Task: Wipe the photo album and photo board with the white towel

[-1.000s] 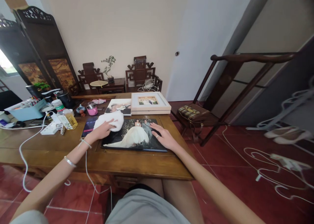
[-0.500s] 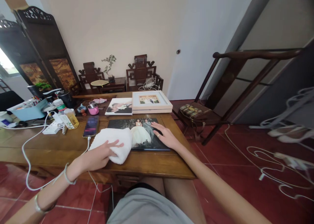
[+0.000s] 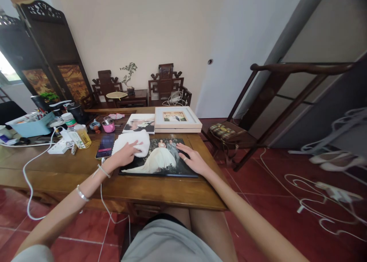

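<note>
Our left hand lies on the white cloth with its fingers reaching over the top; whether thumb and fingers pinch a fold we cannot tell. Our right hand grips nothing: its fingers lie fairly straight and a little apart on the right part of the photo panel.

The panel lies flat at the centre of the frame, picture side up, with the cloth over its upper left part. We judge it thin, stiff and fairly light, with a smooth face that could slide under pressure and may mark or scratch; the two opposite short edges look the best places to take hold, keeping fingertips off the picture. The cloth looks soft, thick and limp, so we would expect it to bunch unless held under a spread palm or by a gathered fold.

Beneath is the wooden desk. Just left of the cloth lies a phone; behind the panel, at upper centre, are a smaller print and a pale frame. Farther left stand a pink cup and a bottle of yellow liquid. Right of the desk, a chair bears a plaid bag.
</note>
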The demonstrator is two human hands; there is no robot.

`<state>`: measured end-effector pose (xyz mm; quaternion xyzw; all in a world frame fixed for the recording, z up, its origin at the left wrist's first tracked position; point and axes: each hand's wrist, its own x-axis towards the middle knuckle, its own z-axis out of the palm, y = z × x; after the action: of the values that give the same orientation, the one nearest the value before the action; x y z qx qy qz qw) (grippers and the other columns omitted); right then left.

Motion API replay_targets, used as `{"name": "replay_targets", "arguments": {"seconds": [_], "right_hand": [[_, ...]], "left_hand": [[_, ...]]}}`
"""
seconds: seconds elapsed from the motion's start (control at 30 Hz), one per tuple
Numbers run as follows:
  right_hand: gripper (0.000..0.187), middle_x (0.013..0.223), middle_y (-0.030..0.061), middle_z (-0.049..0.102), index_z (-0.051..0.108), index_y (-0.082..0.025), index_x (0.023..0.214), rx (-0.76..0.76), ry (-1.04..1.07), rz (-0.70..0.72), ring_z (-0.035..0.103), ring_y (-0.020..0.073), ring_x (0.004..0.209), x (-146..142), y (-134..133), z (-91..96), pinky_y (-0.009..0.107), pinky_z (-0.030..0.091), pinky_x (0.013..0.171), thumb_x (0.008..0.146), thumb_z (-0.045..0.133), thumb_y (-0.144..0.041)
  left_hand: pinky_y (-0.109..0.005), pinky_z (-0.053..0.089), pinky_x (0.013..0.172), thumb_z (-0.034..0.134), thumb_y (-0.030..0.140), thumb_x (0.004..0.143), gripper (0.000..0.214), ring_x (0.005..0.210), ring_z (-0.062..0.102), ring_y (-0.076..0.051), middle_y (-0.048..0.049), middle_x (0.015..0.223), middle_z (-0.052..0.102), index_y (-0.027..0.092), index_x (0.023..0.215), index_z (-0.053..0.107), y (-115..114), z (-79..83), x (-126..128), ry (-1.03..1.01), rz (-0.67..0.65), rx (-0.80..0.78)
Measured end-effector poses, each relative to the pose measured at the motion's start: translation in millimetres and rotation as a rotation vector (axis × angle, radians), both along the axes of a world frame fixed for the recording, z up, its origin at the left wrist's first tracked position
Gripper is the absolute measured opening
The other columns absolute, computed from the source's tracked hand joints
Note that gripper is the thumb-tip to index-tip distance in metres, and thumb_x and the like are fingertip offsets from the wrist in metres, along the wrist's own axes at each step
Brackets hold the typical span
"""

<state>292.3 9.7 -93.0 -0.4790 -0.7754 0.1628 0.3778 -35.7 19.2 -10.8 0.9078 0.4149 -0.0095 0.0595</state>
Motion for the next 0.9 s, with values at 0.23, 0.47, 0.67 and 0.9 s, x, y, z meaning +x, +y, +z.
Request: {"name": "replay_targets", "arguments": {"seconds": [0.23, 0.47, 0.67, 0.9], "right_hand": [[0.037, 0.134, 0.0080, 0.057, 0.063, -0.022, 0.121, -0.001, 0.007, -0.003, 0.046, 0.0246, 0.131, -0.3, 0.5, 0.3, 0.049, 0.032, 0.113, 0.088, 0.048, -0.028], [0.039, 0.135, 0.0094, 0.056, 0.062, -0.020, 0.122, -0.011, -0.038, -0.017, 0.045, 0.0238, 0.132, -0.1, -0.8, 1.2, 0.048, 0.032, 0.113, 0.088, 0.046, -0.030], [0.038, 0.135, 0.0081, 0.057, 0.063, -0.022, 0.121, -0.018, -0.014, -0.018, 0.045, 0.0233, 0.132, -0.5, -0.4, 0.8, 0.048, 0.032, 0.113, 0.088, 0.047, -0.029], [0.038, 0.136, 0.0078, 0.055, 0.062, -0.022, 0.122, -0.032, -0.001, -0.021, 0.045, 0.0235, 0.132, -2.5, -1.9, 3.4, 0.048, 0.031, 0.113, 0.088, 0.046, -0.028]], "left_hand": [[-0.055, 0.016, 0.114, 0.039, -0.007, 0.066, 0.062, 0.144, 0.014, -0.025, -0.0007, 0.153, 0.027, 0.023, 0.115, 0.063, -93.9, 10.7, 38.6, 0.047, -0.243, -0.022], [-0.044, 0.026, 0.113, 0.039, -0.007, 0.069, 0.052, 0.141, 0.025, -0.023, -0.0040, 0.142, 0.047, 0.018, 0.106, 0.066, -41.9, 19.7, 39.6, 0.007, -0.270, -0.088], [-0.044, 0.027, 0.112, 0.038, -0.006, 0.066, 0.059, 0.140, 0.027, -0.023, -0.0030, 0.133, 0.056, 0.019, 0.112, 0.065, 29.3, 8.0, 24.8, -0.015, -0.082, 0.010], [-0.042, 0.030, 0.111, 0.038, -0.007, 0.065, 0.057, 0.141, 0.025, -0.024, -0.0056, 0.135, 0.054, 0.017, 0.108, 0.068, -21.5, 15.7, -7.7, 0.035, -0.021, -0.036]]}}
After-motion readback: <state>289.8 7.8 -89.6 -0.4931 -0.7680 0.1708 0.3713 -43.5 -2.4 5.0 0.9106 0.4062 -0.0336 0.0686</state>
